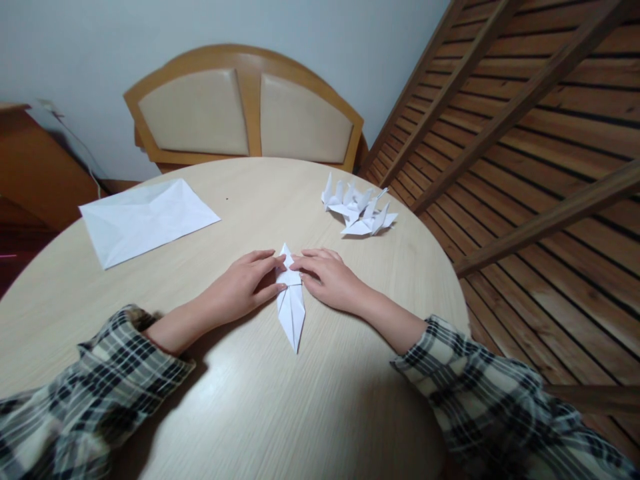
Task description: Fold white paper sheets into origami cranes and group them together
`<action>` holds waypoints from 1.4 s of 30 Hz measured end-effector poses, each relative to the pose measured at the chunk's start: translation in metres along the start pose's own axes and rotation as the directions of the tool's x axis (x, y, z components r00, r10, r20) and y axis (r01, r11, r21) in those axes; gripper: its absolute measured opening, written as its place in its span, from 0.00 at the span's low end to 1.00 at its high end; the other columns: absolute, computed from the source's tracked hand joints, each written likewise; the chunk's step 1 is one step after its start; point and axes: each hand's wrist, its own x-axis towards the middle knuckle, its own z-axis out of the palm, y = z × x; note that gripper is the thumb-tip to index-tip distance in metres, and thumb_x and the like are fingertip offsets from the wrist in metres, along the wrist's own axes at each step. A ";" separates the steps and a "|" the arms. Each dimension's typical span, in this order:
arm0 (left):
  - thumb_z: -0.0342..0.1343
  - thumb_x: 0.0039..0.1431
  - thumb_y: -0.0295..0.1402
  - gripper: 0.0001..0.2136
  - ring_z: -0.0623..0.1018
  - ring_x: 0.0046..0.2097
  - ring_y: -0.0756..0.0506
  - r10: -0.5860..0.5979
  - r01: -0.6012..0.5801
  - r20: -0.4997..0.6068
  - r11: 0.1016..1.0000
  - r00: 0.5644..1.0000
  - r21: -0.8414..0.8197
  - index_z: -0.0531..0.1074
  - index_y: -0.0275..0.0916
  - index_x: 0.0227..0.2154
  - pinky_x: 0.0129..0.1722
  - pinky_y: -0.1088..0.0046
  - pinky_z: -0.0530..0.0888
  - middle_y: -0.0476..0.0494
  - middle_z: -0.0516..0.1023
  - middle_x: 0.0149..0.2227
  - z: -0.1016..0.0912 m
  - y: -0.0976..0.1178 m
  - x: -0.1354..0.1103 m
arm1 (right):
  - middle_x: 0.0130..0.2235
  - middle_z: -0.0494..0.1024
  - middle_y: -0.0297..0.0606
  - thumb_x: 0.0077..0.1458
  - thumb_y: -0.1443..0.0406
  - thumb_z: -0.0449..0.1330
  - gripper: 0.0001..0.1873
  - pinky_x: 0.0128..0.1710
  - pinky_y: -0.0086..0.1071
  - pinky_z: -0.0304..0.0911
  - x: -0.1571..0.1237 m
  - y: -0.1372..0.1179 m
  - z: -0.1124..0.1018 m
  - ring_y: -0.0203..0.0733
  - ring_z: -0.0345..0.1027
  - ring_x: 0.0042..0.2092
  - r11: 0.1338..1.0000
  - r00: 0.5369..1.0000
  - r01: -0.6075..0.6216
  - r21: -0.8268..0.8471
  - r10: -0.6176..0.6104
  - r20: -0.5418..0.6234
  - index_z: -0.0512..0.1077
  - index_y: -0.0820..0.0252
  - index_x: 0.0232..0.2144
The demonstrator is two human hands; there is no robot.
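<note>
A narrow piece of folded white paper [291,310] lies flat on the table, one point towards me and the other away. My left hand [246,280] grips its left edge, with the thumb near the middle crease and the fingers on the upper half. From the other side, my right hand [327,279] presses its fingertips on the upper right part of the same paper. Both hands are closed around the paper's upper half, and the fingertips hide some of the folds there.
Several folded paper cranes [357,207] stand grouped at the table's far right. Creased white sheets [150,217] lie at the far left. Beyond the round wooden table [240,400] is a padded headboard [250,107]. A slatted wooden partition [525,133] rises along the right.
</note>
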 end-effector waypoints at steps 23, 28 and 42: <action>0.48 0.71 0.42 0.19 0.71 0.62 0.36 0.044 -0.044 -0.011 0.997 0.999 -0.068 0.70 0.35 0.56 0.61 0.51 0.69 0.31 0.75 0.58 -0.002 -0.005 -0.003 | 0.47 0.84 0.41 0.67 0.64 0.58 0.09 0.60 0.46 0.55 0.002 0.008 -0.011 0.45 0.74 0.54 0.927 0.938 0.346 -0.147 -0.347 0.023 0.79 0.57 0.42; 0.40 0.73 0.44 0.22 0.71 0.61 0.36 0.065 -0.070 -0.040 0.989 0.997 -0.130 0.70 0.35 0.56 0.61 0.50 0.69 0.31 0.75 0.57 -0.005 -0.005 -0.004 | 0.44 0.85 0.41 0.69 0.64 0.54 0.13 0.52 0.40 0.58 0.002 0.007 -0.012 0.43 0.75 0.48 0.941 0.950 0.294 -0.168 -0.306 -0.053 0.79 0.60 0.40; 0.52 0.66 0.41 0.12 0.77 0.33 0.46 -0.179 0.102 -0.343 0.968 0.922 -0.230 0.75 0.40 0.35 0.35 0.71 0.73 0.46 0.81 0.32 -0.015 0.026 -0.008 | 0.39 0.83 0.37 0.61 0.62 0.58 0.10 0.48 0.39 0.70 0.004 -0.007 0.000 0.42 0.76 0.43 0.787 0.970 0.046 0.615 0.112 -0.217 0.78 0.58 0.37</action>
